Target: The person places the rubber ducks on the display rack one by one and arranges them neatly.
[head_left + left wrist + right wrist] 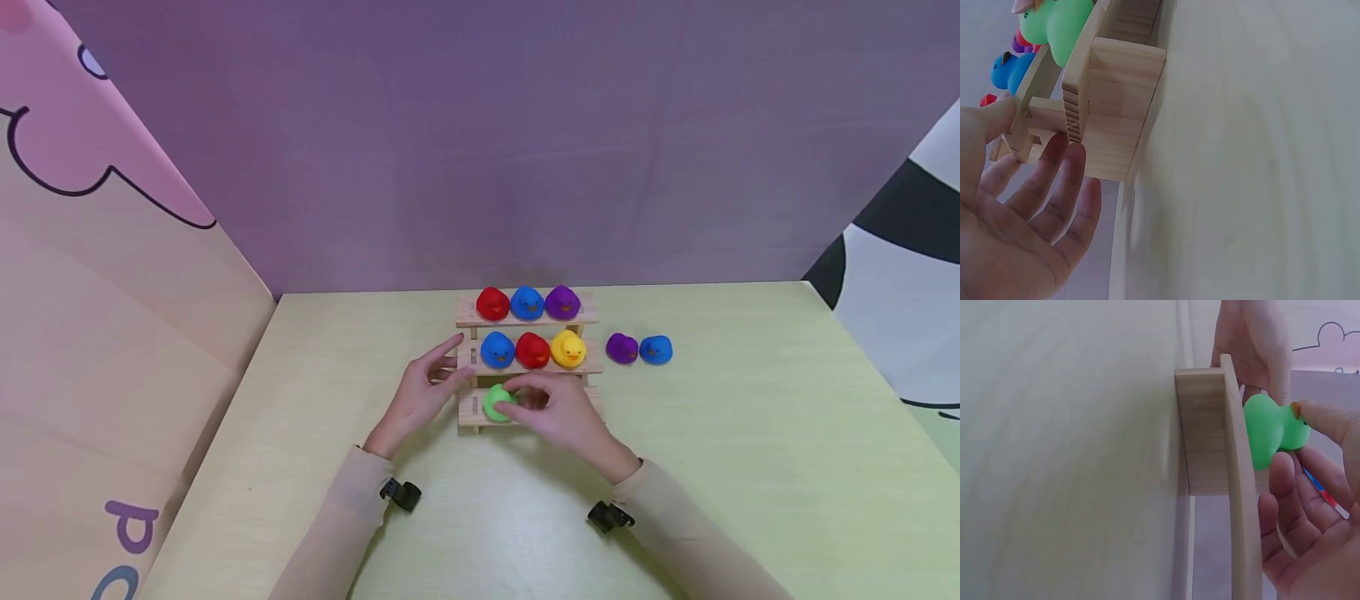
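Note:
A wooden three-step stand (592, 358) holds small rubber ducks. My right hand (562, 412) pinches a green rubber duck (497, 403) between thumb and fingers, at the left part of the lowest step. In the right wrist view, the green duck (1263, 431) sits right at the board, thumb by its orange beak. With thumb and forefinger either side of the middle step's end, my left hand (420, 392) holds the stand at its left. In the left wrist view, the other fingers (1072, 181) spread loosely beside the lower board.
On the top step stand red (492, 304), blue (527, 303) and purple ducks (562, 302). The middle step carries blue (497, 350), red (532, 350) and yellow ducks (567, 349). Purple (622, 348) and blue ducks (656, 350) sit on the table (750, 433), right of the stand.

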### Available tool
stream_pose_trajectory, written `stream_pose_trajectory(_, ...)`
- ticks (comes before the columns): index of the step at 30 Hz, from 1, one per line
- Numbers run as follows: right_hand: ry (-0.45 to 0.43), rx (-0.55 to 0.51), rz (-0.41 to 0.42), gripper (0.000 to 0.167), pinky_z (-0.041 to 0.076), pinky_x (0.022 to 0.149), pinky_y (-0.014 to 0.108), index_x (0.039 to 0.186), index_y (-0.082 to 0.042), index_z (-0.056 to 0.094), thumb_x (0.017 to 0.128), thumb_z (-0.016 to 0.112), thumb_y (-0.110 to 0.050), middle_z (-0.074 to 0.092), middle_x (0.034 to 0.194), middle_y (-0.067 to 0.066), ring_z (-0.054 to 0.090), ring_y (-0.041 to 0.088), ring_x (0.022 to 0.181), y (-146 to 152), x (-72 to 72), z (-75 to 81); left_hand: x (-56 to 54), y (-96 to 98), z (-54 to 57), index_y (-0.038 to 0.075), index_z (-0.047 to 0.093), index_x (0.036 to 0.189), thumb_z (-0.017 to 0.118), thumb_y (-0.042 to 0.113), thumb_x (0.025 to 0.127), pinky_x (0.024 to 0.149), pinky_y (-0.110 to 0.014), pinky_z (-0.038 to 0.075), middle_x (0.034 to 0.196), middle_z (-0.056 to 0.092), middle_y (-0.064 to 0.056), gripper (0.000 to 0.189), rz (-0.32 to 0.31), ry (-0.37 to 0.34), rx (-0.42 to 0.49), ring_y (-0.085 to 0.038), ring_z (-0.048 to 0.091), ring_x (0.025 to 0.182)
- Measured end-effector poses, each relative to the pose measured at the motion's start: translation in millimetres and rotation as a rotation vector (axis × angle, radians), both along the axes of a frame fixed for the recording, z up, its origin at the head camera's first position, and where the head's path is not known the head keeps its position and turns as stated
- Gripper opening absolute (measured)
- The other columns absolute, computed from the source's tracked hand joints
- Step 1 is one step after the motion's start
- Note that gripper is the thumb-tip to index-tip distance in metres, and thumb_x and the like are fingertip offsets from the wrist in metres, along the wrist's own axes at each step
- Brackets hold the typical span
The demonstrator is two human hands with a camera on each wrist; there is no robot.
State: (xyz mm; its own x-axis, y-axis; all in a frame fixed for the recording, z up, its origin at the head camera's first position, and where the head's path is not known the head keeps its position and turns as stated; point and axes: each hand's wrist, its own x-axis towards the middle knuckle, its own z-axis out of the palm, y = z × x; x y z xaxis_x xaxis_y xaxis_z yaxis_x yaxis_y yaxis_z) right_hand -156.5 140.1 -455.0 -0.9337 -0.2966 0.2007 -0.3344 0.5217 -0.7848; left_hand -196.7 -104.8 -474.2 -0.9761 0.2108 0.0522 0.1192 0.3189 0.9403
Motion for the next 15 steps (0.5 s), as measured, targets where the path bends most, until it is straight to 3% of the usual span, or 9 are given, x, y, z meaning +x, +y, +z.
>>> stream_pose_trajectory(15, 0.050, 0.009, 0.009, 0.029, 0.052, 0.064, 0.022, 0.112, -0.015, 0.083, 0.088, 0.090, -0.029, 0.071, 0.085, -0.007, 0.060, 0.012, 0.073, -7.3, 3.3, -0.4, -0.1, -0.2, -2.0, 0.028, 0.053, 0.159, 0.075, 0.031, 0.102, 0.093, -0.036, 0.061, 0.131, 0.071, -0.014, 0.061, 0.004, 0.006, 0.002, -0.027, 0.069, 0.110)
